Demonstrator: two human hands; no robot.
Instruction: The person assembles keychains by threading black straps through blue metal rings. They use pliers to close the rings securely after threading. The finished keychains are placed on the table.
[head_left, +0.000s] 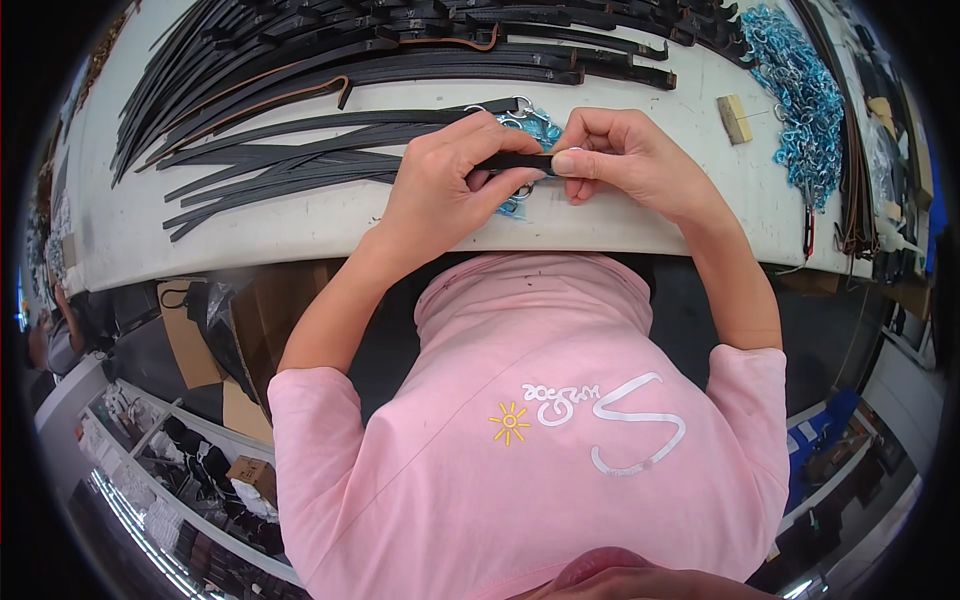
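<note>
My left hand (430,180) is closed on a black leather-like strap (528,161), which runs flat between thumb and fingers. At the strap's end, my right hand (625,160) pinches with thumb and forefinger; a small shiny bit shows by the thumb, too small to name. Several loose black straps (290,152) fan out on the table to the left of my hands. Silvery metal rings or clasps with blue plastic film (540,128) lie just behind and beneath my fingers, partly hidden by them.
Many black straps (400,55), some with brown undersides, are stacked along the far side of the white table (330,225). To the right lie a yellowish block (734,119) with a thin needle-like piece, a heap of blue-wrapped metal hardware (795,100), and brown straps (857,190).
</note>
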